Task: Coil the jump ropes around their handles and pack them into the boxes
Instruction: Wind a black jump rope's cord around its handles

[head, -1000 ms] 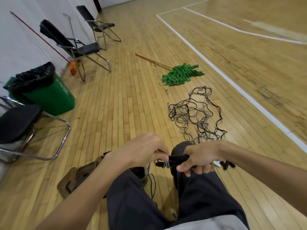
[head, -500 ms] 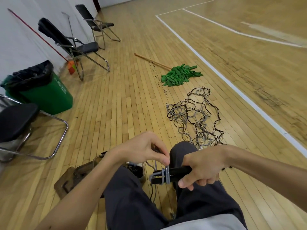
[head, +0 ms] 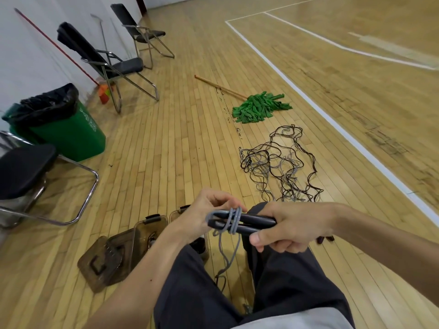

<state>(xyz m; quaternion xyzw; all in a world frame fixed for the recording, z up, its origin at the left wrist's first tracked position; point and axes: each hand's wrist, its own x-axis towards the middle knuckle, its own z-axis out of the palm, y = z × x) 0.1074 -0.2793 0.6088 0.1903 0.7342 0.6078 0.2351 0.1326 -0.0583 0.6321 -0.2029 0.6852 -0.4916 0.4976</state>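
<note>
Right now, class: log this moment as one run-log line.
step: coiling | right hand: grips black handles | left hand: pinches grey rope wrapped round them | boxes: on floor | rope pile: on floor

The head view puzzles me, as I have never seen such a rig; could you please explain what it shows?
There is no machine here. A person wears a wide-angle camera on the head, so the one picture looks forward and down at their own arms and legs.

The right hand grips two black handles held side by side. The left hand pinches a grey rope, which is wound a few turns round the handles' free end. The rest of the rope hangs down between the legs.

On the wooden floor, by the left leg, stand brown see-through boxes with a lid beside them. Further out lie a tangled pile of ropes and a green mop. Folding chairs and a green bin stand along the wall.
</note>
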